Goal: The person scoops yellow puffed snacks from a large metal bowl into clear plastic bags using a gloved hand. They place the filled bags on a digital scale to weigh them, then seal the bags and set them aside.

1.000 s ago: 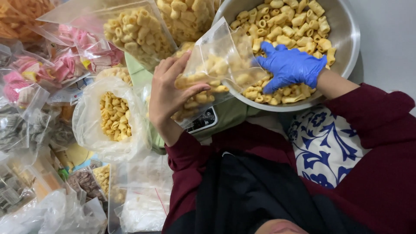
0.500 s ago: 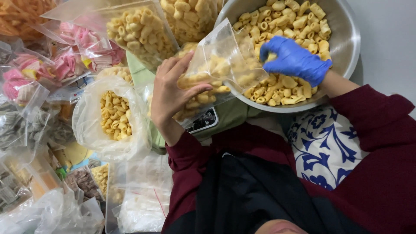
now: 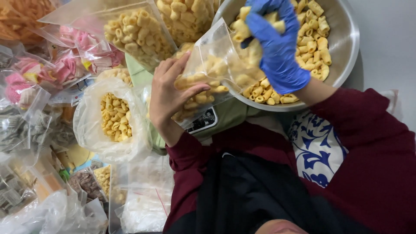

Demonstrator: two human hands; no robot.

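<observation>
Head view: the left hand [image 3: 171, 93], bare, pinches the side of a small clear bag [image 3: 208, 73] between thumb and fingers, closed firmly on the plastic and holding its mouth open toward the steel bowl [image 3: 346, 47]. The bag hangs over the bowl's near-left rim and just above a small scale [image 3: 203, 122], which peeks out beneath it. The right hand [image 3: 275, 45], in a blue glove, is curled shut around a clump of pale yellow tube snacks [image 3: 303, 43] at the bag's mouth, a few pieces sticking out past the fingers.

The bag already looks about half filled, judging by the pieces piled in its lower part, so the filling seems underway but not complete (the bag's top is unsealed and spread wide). The bowl is far from empty, with plenty of pieces along its right and near sides.

To the left, an open bag of the same snack [image 3: 115, 117] sits unsealed, and larger filled bags [image 3: 134, 37] lie along the far edge, with pink snack packs [image 3: 82, 52] toward the far-left corner
</observation>
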